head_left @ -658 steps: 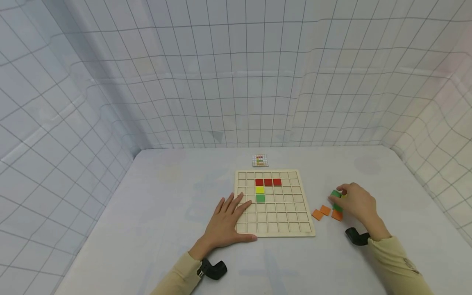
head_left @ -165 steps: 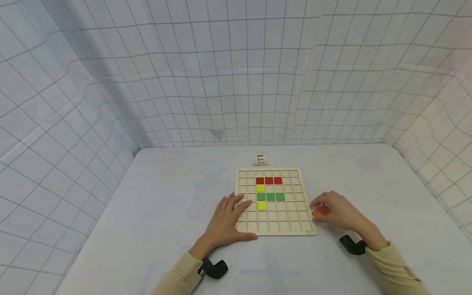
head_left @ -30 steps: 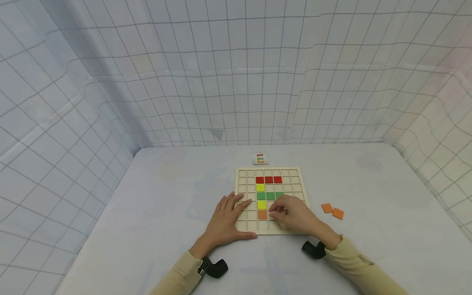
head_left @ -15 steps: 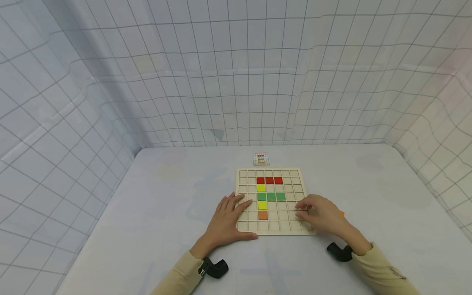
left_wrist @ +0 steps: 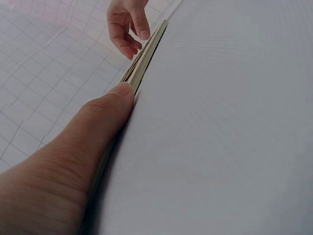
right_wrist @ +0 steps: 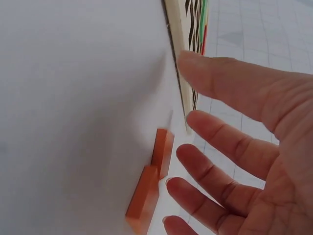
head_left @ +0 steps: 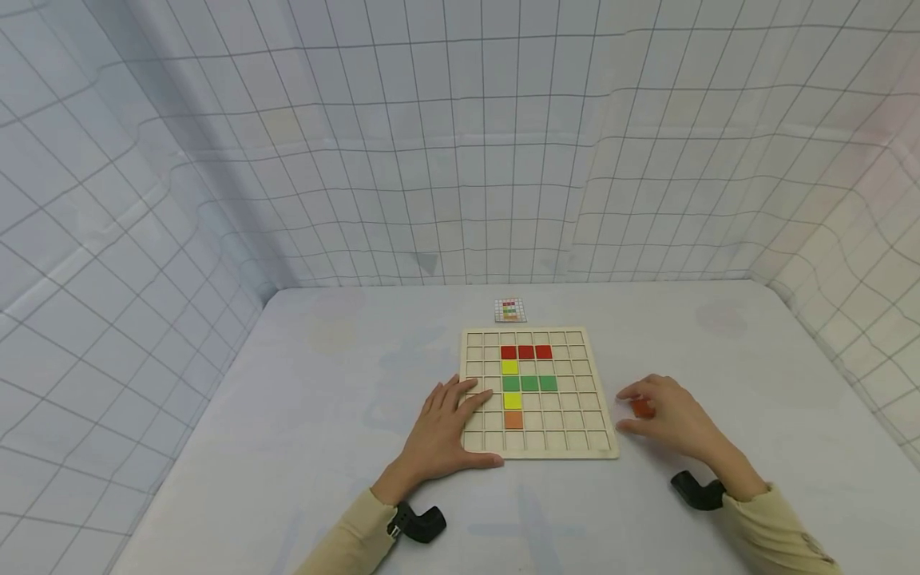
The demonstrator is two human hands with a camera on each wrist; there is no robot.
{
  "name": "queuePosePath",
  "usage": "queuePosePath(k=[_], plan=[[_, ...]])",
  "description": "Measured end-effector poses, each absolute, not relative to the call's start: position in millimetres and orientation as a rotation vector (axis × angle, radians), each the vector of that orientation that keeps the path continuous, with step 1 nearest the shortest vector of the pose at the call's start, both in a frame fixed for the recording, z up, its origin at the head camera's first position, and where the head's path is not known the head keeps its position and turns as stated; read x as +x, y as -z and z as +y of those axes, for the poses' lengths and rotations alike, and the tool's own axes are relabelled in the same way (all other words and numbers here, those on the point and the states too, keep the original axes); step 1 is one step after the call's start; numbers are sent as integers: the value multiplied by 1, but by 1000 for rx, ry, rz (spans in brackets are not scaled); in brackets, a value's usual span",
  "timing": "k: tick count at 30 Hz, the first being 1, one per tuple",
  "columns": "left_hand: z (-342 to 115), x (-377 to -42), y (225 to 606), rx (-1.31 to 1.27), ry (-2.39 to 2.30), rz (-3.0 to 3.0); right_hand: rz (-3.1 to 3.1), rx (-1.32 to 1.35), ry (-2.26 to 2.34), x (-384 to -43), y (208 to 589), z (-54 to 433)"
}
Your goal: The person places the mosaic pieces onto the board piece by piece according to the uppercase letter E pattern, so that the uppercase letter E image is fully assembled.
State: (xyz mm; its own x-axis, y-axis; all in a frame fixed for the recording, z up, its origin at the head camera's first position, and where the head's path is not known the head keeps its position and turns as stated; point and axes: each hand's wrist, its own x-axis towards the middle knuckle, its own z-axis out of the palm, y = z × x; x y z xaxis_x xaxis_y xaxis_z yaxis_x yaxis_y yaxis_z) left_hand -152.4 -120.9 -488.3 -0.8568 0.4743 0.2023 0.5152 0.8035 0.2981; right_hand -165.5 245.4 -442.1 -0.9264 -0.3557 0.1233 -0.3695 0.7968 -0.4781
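Observation:
A cream grid board (head_left: 568,439) lies flat on the white table. My left hand (head_left: 434,435) rests on its left front corner, fingers spread, with the thumb along the front edge. On the board sit three red tiles (head_left: 526,352) in a row, a yellow tile (head_left: 509,366), three green tiles (head_left: 529,383), another yellow tile (head_left: 512,401) and an orange tile (head_left: 513,419). Right of the board, my right hand (head_left: 672,419) hovers with parted, bent fingers over loose orange tiles (head_left: 642,408). In the right wrist view, two orange tiles (right_wrist: 143,198) lie under its fingers, ungripped.
A small card (head_left: 510,311) with a coloured grid pattern lies behind the board. White cloth with a grid of dark lines (head_left: 517,160) encloses the table (head_left: 345,383) at the back and sides. Dark wrist devices (head_left: 424,525) sit at both wrists.
Since the earliest frame, two green tiles, a second yellow and an orange tile have come onto the board. In the last second my right hand has moved from the board rightward to the loose tiles.

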Motion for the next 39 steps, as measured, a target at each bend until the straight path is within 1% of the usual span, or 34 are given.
queuePosePath(k=[14,33,39], plan=[[-120,-151,490,-790,523,-2877,-3019,443,-679,-161,442,258],[-120,-151,489,-772,520,-2891,-3013,409,-787,-168,443,251],[-121,-152,488,-777,523,-2884,-3007,361,-843,-167,443,249]])
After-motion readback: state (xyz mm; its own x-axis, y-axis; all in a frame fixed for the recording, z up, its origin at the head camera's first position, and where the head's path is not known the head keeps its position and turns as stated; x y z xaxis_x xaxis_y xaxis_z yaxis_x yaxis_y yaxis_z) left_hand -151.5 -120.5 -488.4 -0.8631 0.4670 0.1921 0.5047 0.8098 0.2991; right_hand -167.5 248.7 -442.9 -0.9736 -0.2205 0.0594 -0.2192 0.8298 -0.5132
